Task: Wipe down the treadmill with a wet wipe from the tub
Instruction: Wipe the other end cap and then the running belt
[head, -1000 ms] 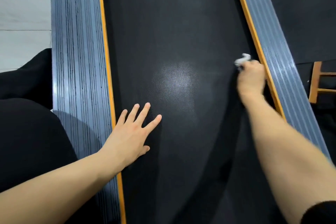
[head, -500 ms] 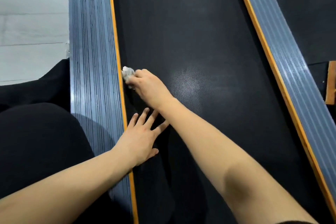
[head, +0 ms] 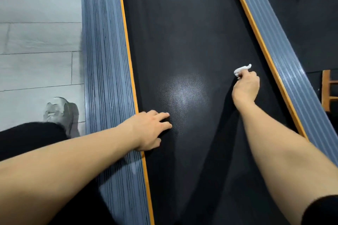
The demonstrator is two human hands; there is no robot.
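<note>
On the right side of the belt point(head: 182, 33), near the right rail point(head: 285, 71), the right hand point(head: 246, 86) grips a crumpled white wipe point(head: 241, 70) in curled fingers; the wipe's end sticks out on the far side of the knuckles. Contact between wipe and belt: cannot tell. Left hand point(head: 148, 129) rests on the belt's left edge beside the left rail point(head: 108, 78), fingers straight and spread, holding nothing. Grey shoe point(head: 56, 111) on the pale floor, left of the treadmill.

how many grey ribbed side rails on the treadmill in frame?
2. One grey ribbed side rail runs left of the black belt, beside the left hand; the other runs right of it. None looks hidden.
</note>
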